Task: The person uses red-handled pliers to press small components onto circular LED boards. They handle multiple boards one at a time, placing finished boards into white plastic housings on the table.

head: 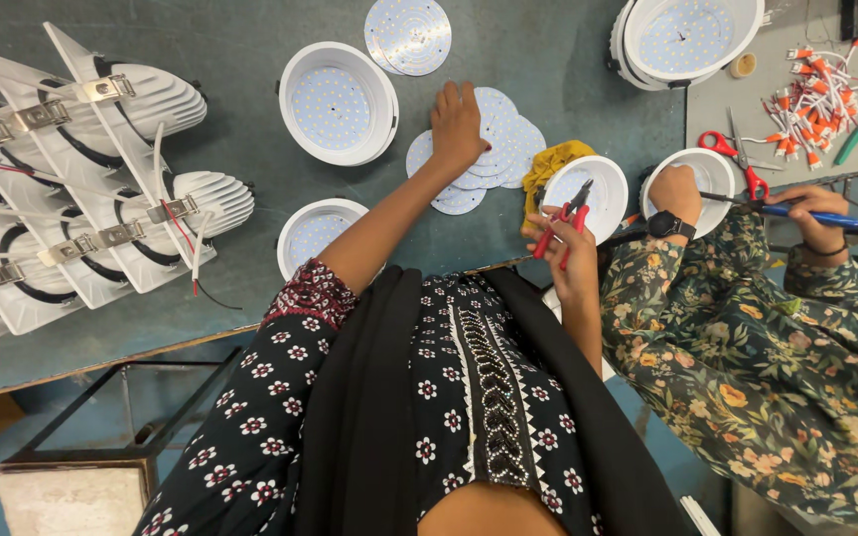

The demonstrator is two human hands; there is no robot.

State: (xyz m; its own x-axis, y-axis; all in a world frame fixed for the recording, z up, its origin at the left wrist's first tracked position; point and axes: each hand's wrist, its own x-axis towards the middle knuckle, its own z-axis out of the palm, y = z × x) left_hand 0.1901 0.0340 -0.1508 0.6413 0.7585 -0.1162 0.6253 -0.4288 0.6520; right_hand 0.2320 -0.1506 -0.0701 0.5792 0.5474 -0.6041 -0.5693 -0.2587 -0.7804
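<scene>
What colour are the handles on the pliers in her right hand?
Red, with black jaws; the pliers show best in the head view.

A fanned pile of thin round white LED discs (489, 159) lies flat at upper centre of the frame. Red-handled pliers (566, 223) stand tilted, tips up, right of centre.

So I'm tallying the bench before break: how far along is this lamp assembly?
Looks early. Done: three white round housings already hold LED boards. In hand: the left hand rests on a loose pile of round LED discs; the right hand holds red-handled pliers beside another housing. Left: that disc pile and the stacked finned lamp bodies.
</scene>
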